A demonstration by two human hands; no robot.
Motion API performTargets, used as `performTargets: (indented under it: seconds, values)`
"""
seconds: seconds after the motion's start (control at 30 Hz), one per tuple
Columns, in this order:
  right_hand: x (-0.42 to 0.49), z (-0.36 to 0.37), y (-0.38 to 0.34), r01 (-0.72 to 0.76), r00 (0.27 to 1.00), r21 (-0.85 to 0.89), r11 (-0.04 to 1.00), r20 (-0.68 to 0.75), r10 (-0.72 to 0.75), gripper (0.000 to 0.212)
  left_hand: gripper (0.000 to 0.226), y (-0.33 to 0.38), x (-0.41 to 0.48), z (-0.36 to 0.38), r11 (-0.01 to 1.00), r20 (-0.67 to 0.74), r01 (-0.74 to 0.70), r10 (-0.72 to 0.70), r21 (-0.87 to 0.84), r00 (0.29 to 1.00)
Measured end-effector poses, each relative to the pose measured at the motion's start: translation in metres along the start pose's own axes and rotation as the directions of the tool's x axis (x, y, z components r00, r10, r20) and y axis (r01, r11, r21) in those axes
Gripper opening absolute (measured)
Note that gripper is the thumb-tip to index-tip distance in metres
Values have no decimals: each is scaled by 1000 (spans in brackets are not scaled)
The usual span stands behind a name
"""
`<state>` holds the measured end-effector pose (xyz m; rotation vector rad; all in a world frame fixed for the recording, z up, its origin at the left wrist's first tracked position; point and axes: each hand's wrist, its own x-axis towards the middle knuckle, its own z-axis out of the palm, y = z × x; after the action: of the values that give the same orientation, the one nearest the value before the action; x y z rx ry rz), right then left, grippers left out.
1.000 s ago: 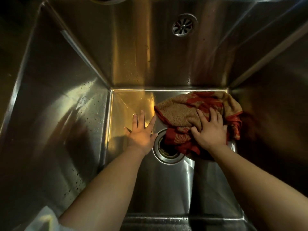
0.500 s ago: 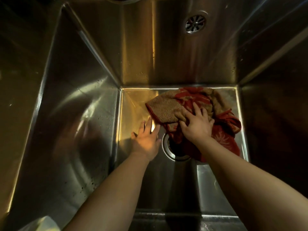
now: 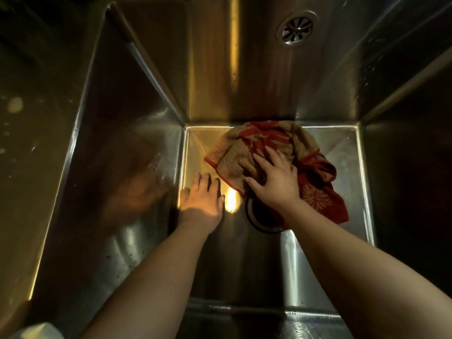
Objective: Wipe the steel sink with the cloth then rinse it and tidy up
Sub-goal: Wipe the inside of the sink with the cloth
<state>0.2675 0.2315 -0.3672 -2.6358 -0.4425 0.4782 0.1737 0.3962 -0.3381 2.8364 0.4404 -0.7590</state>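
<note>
The red-and-tan cloth [image 3: 266, 152] lies bunched on the sink [image 3: 137, 182] floor, half covering the drain [image 3: 256, 216]. The right hand [image 3: 276, 182] presses it with spread fingers; the left hand [image 3: 201, 199] rests flat on steel beside it.

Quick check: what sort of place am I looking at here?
The inside of a deep steel sink, probably a kitchen or utility one: shiny metal walls, a round drain in the floor, an overflow grille on the back wall.
</note>
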Motion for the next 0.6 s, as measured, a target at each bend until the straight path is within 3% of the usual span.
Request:
performTargets:
  seconds: [0.1, 0.2, 0.43, 0.6]
  values:
    - [-13, -10, 9, 63, 993, 112, 992, -102, -52, 54, 58, 14, 0, -7, 996, -196, 55, -67, -67, 978]
    - [-21, -25, 27, 98, 981, 115, 989, -179, -76, 41, 62, 34, 4, -10, 999, -278, -28, 20, -26, 960]
    - [-33, -60, 77, 16, 952, 40, 999, -307, -3, 40, 57, 94, 23, -9, 965, -189, -248, 259, 80, 947]
    - [-34, -57, 103, -155, 975, -78, 985, -170, 140, 48, 57, 126, 44, -7, 948, -70, -317, 318, 26, 946]
